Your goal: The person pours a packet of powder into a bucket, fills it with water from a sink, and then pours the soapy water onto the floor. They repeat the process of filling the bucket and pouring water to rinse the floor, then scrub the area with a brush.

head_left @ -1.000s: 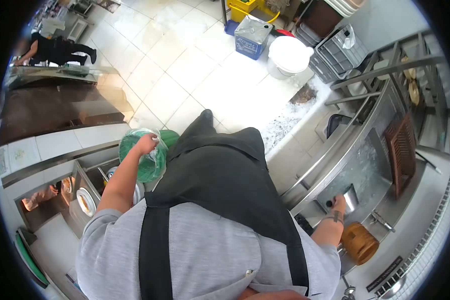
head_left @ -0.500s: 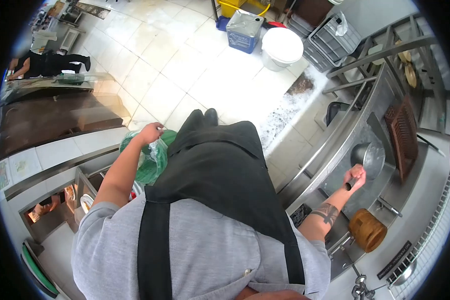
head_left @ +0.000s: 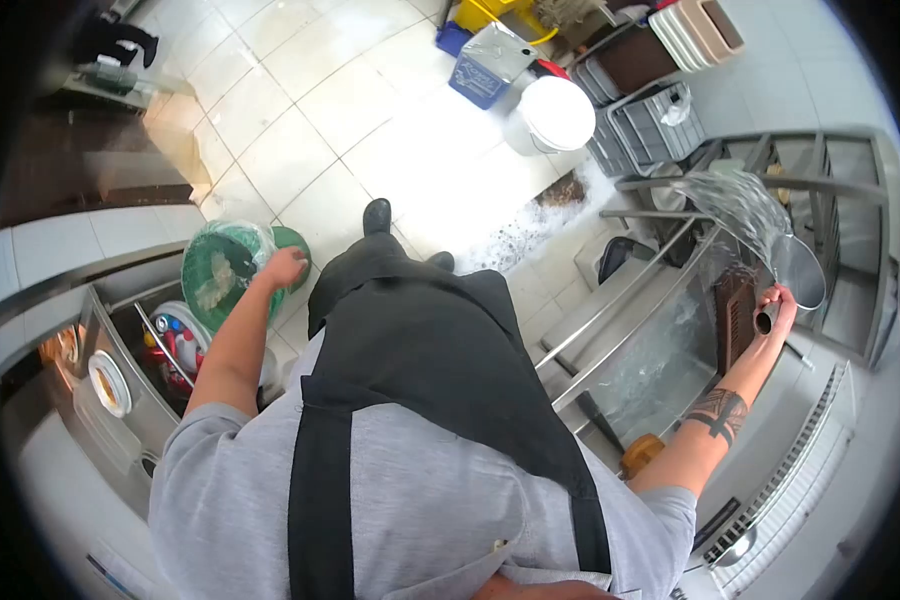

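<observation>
Evidently water (head_left: 745,205) arcs from the tilted pan (head_left: 802,268) by the sink (head_left: 640,314) edge; right hand (head_left: 783,303) closed round its handle (head_left: 765,321); left hand (head_left: 286,266) at the green bin (head_left: 198,292) rim, fingers curled, hold unclear.

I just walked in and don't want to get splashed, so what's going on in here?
A person in a dark apron is flinging water from a metal pan, held by its handle in the right hand. The water is in mid-air, spraying towards a metal rack beyond the sink, which has water in it too. The left hand is at the edge of a green bin with a plastic bag in it; whether it grips the bag is unclear.
</observation>
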Available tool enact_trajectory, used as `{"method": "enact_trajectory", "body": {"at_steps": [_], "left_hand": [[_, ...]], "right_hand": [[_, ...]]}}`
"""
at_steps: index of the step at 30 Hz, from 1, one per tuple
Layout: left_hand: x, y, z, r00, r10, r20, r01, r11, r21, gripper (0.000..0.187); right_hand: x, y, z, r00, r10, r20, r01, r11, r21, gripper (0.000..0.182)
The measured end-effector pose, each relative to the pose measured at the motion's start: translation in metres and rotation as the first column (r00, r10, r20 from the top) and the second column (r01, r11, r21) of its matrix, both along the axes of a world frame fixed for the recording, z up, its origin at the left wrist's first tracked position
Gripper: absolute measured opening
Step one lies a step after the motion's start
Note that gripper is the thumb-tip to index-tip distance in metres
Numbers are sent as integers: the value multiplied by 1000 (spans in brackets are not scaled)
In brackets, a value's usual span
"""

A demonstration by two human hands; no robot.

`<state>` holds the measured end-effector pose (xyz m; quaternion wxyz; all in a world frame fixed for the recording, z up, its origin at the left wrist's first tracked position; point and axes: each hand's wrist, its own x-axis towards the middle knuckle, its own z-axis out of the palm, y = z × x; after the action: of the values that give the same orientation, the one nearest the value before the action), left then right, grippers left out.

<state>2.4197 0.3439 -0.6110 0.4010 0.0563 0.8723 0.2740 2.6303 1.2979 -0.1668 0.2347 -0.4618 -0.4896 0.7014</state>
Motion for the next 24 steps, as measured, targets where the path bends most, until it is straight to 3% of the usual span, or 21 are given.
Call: {"method": "enact_trajectory", "body": {"at_steps": [2,3,4,5,7,9,10,13,15,17,20,21,23,24], "left_hand": [[21,-12,0,1000,16,-20,-16,1000,-8,35],[29,-8,21,979,185,91,-181,982,-47,33],[37,-5,37,918,346,194,-332,938,-104,31],[45,-13,34,915,354,196,-339,935,-106,31],[53,-24,31,857,454,243,-438,891,-121,29],[53,-25,42,865,447,228,-425,894,-141,29],[51,-22,49,873,438,214,-410,897,-162,30],[39,-19,50,913,344,219,-330,939,-101,30],[25,-7,55,931,316,184,-304,948,-93,32],[10,14,62,949,278,146,-269,960,-82,33],[-10,39,69,955,284,89,-285,959,0,36],[-17,45,71,971,231,67,-231,973,-10,38],[-22,52,76,983,179,29,-178,983,-34,39],[-23,52,76,991,132,17,-131,991,-35,39]], "right_hand": [[-33,20,2,969,-11,247,-16,994,108,19],[-51,18,3,968,6,250,-34,994,107,19],[-71,5,7,939,-39,342,-60,960,275,16],[-86,-8,11,902,-104,419,-97,897,431,14],[-112,-28,17,903,-113,416,-101,882,459,13],[-129,-25,18,820,-207,534,-211,758,617,15],[-131,-22,21,820,-208,533,-209,758,617,15],[-135,-31,43,654,-456,603,-526,298,796,29],[-119,-47,45,622,-505,599,-475,365,801,31],[-73,-49,20,803,-508,313,-164,317,934,37],[51,-14,-84,753,-551,360,-106,439,892,41],[84,-42,-117,685,-614,393,-85,467,880,38],[173,-66,-191,491,-585,646,-101,698,709,30],[212,-76,-220,465,-424,777,12,881,473,28]]}}
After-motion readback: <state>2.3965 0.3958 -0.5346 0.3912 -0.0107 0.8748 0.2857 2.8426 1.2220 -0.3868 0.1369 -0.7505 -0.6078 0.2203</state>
